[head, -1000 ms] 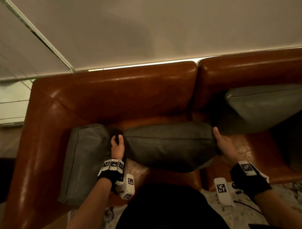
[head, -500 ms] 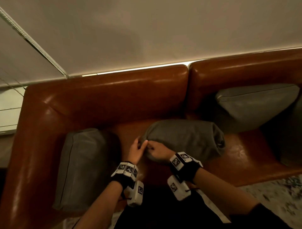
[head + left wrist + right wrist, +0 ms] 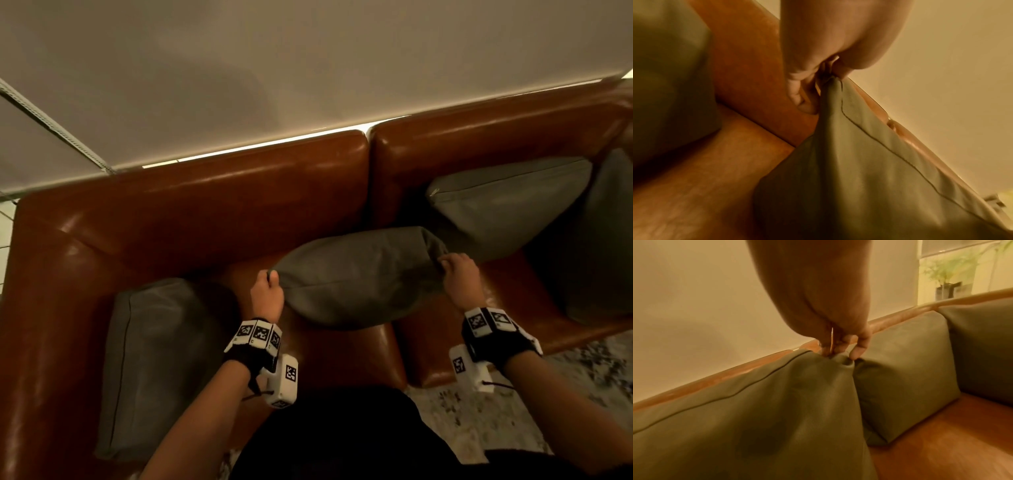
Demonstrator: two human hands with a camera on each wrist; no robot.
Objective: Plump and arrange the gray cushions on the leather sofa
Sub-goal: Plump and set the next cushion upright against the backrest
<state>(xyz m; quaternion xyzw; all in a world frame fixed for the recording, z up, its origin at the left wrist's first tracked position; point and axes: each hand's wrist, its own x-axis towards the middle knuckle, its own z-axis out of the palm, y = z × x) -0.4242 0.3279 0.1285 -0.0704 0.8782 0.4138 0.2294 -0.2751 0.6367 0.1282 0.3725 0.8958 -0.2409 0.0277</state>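
Note:
A gray cushion (image 3: 356,277) is held up over the seat of the brown leather sofa (image 3: 212,212), stretched between both hands. My left hand (image 3: 269,289) pinches its left corner; in the left wrist view the fingers (image 3: 803,95) clamp the cushion (image 3: 849,178) at its tip. My right hand (image 3: 457,270) pinches the right corner, and the right wrist view shows the fingertips (image 3: 856,353) bunching the cushion (image 3: 756,410) fabric. Another gray cushion (image 3: 154,359) leans on the left armrest. A further gray cushion (image 3: 507,202) rests against the right backrest.
One more gray cushion (image 3: 603,246) stands at the far right of the sofa. A pale wall (image 3: 308,68) rises behind the backrest. A patterned rug (image 3: 513,394) lies in front of the sofa. A potted plant (image 3: 945,277) stands beyond the sofa's right end.
Half a second ago both hands met at the cushion's left end. My right hand has since gone to the right corner, and the cushion is now lifted and stretched between the hands.

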